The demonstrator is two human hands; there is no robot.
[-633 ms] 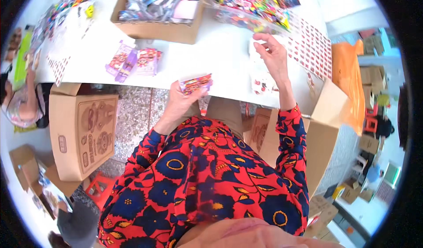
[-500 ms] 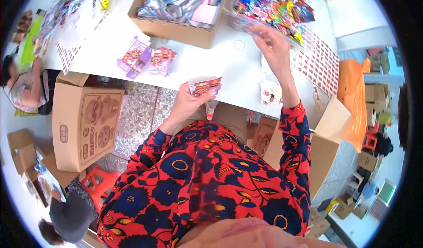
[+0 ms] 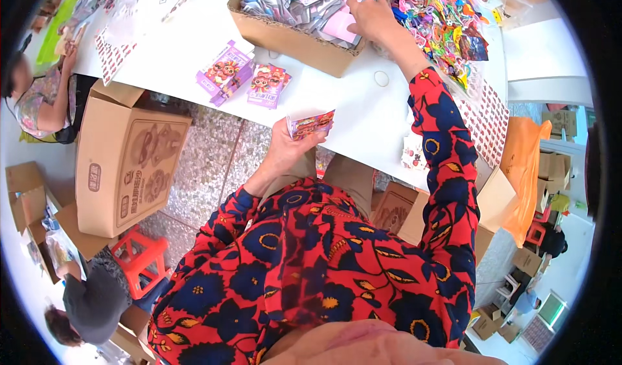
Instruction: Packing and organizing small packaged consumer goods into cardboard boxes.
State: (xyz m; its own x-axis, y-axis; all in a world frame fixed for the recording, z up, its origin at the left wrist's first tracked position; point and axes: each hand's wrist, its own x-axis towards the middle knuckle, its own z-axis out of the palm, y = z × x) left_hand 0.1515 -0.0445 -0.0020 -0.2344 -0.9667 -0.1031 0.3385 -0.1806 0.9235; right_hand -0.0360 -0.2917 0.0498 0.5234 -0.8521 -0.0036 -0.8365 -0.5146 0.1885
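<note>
My left hand point(image 3: 293, 146) holds a small printed box point(image 3: 311, 125), red and purple with cartoon figures, just off the table's front edge. The box's upper end appears unfolded. My right hand point(image 3: 377, 20) reaches over the right side of a brown carton point(image 3: 291, 38) full of small silvery packets point(image 3: 278, 3). Its fingers are apart beside a pink packet point(image 3: 338, 25) on top of the pile; whether they touch it is unclear. Left of the left hand lie purple printed boxes point(image 3: 227, 68) and another small box stack point(image 3: 267, 85).
Right of the carton is a clear bag of colourful trinkets point(image 3: 440, 25). Sticker sheets point(image 3: 486, 122) lie beyond my right sleeve, near small white printed cards point(image 3: 414, 151). A large carton point(image 3: 133, 167) and red stool point(image 3: 141, 261) stand at left. Another person point(image 3: 48, 99) sits far left.
My right hand has moved left and away from me, from the trinket bag to the packet carton. My left hand keeps the box. The whole view has shifted slightly.
</note>
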